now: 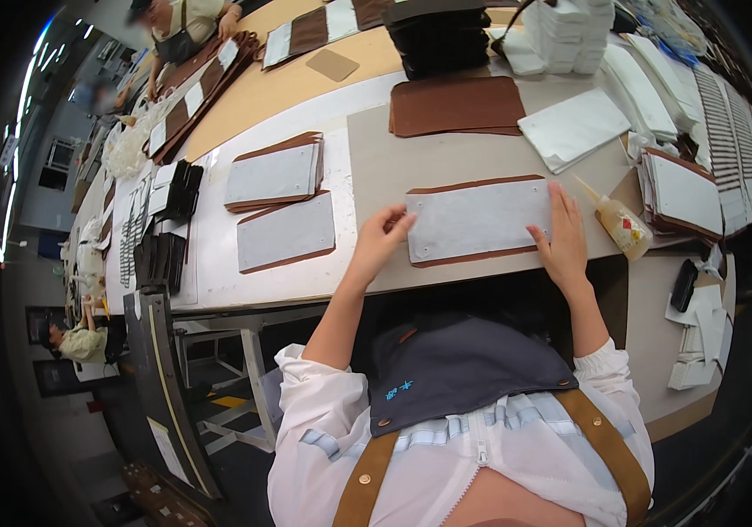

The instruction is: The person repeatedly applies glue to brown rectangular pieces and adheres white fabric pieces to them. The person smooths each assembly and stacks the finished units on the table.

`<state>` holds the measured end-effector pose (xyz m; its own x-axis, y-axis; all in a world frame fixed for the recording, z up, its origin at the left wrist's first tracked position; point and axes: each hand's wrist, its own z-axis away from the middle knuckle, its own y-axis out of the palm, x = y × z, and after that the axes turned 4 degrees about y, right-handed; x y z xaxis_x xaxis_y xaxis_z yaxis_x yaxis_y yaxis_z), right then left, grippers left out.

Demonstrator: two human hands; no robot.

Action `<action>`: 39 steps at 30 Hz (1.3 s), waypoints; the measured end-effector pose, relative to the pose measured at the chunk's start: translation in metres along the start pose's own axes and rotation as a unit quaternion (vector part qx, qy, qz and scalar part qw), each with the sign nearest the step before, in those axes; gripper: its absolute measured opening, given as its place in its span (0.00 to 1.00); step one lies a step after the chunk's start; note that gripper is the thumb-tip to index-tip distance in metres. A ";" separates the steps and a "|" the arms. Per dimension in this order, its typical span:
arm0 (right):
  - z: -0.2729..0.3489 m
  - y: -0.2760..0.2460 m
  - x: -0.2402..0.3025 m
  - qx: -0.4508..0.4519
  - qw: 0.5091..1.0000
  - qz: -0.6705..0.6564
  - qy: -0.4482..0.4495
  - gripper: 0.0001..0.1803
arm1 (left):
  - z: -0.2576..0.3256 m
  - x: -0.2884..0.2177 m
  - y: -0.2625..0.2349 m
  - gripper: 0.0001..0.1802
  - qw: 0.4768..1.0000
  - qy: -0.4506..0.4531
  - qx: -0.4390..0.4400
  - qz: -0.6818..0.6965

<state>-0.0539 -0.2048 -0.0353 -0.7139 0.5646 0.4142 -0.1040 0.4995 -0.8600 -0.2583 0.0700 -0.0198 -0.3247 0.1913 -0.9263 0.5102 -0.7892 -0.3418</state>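
Note:
In front of me lies a rectangular brown leather-like panel with a white backing sheet, its brown showing along the long edges. My left hand is at its left end, thumb and fingers bent together at the edge. My right hand rests along the right end, fingers stretched out and thumb over the white face. Right of that hand, a squeeze bottle with a pale nozzle and yellowish contents leans. A brown panel stack lies beyond the piece.
To the left are a white-faced panel and a similar stack. White sheets and another panel pile lie right. Black pieces stand stacked at the back. A co-worker is at the far left.

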 end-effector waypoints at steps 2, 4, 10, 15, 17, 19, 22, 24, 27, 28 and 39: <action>0.003 0.003 -0.004 -0.019 0.999 -0.027 0.031 0.43 | 0.000 -0.011 0.006 0.17 0.988 0.060 -0.019 -0.144; 0.004 0.004 -0.006 -0.036 0.998 -0.044 0.024 0.41 | -0.005 -0.014 0.000 0.15 0.970 0.117 -0.069 -0.204; 0.007 0.004 -0.006 -0.048 0.999 0.000 0.001 0.34 | -0.029 -0.011 -0.143 0.14 0.916 0.197 -0.291 -0.193; 0.004 0.003 0.004 -0.059 0.998 0.020 0.007 0.29 | -0.060 0.026 -0.281 0.17 0.871 0.210 -0.401 -0.191; 0.005 0.004 0.003 -0.068 0.997 0.025 0.010 0.28 | -0.076 0.043 -0.320 0.18 0.865 0.183 -0.412 -0.222; 0.004 0.005 0.003 -0.070 0.997 0.031 0.005 0.27 | -0.084 0.074 -0.352 0.19 0.855 0.158 -0.415 -0.268; 0.004 0.004 0.004 -0.071 0.997 0.038 0.003 0.26 | -0.102 0.106 -0.359 0.25 0.807 0.062 -0.449 -0.379; 0.004 0.003 0.005 -0.078 0.996 0.045 0.008 0.26 | -0.121 0.112 -0.317 0.30 0.664 -0.001 -0.520 -0.537; 0.003 0.004 0.005 -0.075 0.996 0.039 0.009 0.25 | -0.156 0.096 -0.250 0.33 0.715 0.309 -0.379 -0.499; 0.005 0.002 0.003 -0.078 0.996 0.045 0.015 0.25 | -0.166 0.063 -0.195 0.29 0.741 0.347 -0.305 -0.487; 0.005 0.003 0.003 -0.085 0.996 0.012 0.003 0.23 | -0.200 -0.006 0.008 0.18 0.715 0.499 -0.032 -0.488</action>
<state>-0.0598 -0.2051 -0.0386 -0.7110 0.5807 0.3966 0.0323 0.5904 -0.8065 -0.0928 0.1796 -0.0491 0.1627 0.9797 0.1174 0.4735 0.0269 -0.8804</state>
